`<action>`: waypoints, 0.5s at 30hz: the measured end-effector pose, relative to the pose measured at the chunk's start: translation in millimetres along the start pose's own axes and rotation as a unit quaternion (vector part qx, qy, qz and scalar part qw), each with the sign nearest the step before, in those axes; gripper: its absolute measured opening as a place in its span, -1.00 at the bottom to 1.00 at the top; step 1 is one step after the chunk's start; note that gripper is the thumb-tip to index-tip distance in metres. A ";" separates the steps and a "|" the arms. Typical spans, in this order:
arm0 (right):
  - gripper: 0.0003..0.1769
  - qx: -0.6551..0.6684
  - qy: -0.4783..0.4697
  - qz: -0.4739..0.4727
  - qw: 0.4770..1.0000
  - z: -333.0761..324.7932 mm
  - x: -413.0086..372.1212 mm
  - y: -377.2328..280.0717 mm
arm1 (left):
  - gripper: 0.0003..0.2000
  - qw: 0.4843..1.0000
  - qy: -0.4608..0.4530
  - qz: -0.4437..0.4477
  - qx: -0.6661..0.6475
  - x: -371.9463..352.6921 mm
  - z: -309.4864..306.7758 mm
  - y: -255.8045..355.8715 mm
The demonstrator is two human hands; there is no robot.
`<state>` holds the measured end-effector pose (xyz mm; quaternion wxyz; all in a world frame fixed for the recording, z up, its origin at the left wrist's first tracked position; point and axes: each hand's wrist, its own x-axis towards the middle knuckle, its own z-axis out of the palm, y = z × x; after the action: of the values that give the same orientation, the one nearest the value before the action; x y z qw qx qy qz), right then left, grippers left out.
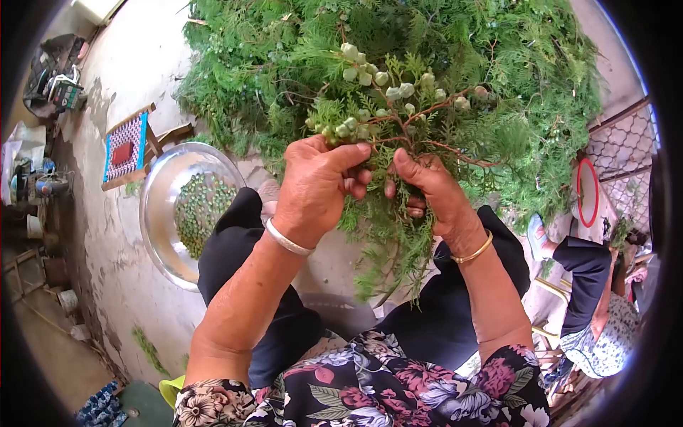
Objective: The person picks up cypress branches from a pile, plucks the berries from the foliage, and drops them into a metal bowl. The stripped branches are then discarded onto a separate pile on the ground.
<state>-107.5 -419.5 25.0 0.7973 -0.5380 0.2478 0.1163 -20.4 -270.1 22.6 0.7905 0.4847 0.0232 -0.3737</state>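
A leafy green branch [405, 132] with reddish stems and pale green cones [366, 70] is held up in front of me. My left hand [324, 181], with a silver bangle at the wrist, has thumb and fingers closed at a cluster of cones on the branch's left side. Around the branch's stem close the fingers of my right hand [430, 188], which has a gold bangle. Leafy twigs hang below my right hand. To the left, a metal basin [160, 220] holds many small green cones [201, 210].
A large heap of green branches [256, 78] lies ahead. A small woven stool [126, 151] stands beyond the basin. At the right sits another person [587, 270], near a red ring [588, 192] and a lattice panel [626, 139].
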 end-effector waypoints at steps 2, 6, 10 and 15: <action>-0.57 0.014 0.017 0.005 1.000 -4.0 4.2 6.7 | -0.91 1.000 -0.005 -0.007 0.025 -2.1 -0.1 0.1; -0.49 -0.009 -0.012 -0.012 1.000 -9.3 9.8 9.4 | -0.91 0.995 -0.012 -0.080 0.062 -8.4 4.0 -3.2; -0.50 -0.076 0.025 -0.041 0.996 -10.1 14.0 15.3 | -0.90 0.994 -0.029 -0.087 0.064 -12.1 5.6 -9.6; -0.60 -0.064 0.097 -0.098 0.988 3.2 7.9 13.1 | -0.88 0.998 -0.028 -0.058 0.025 -12.8 6.9 -14.4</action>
<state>-105.8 -412.0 11.4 0.7408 -0.6184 0.2622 0.0002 -40.6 -271.9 20.6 0.7556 0.4914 0.0193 -0.4327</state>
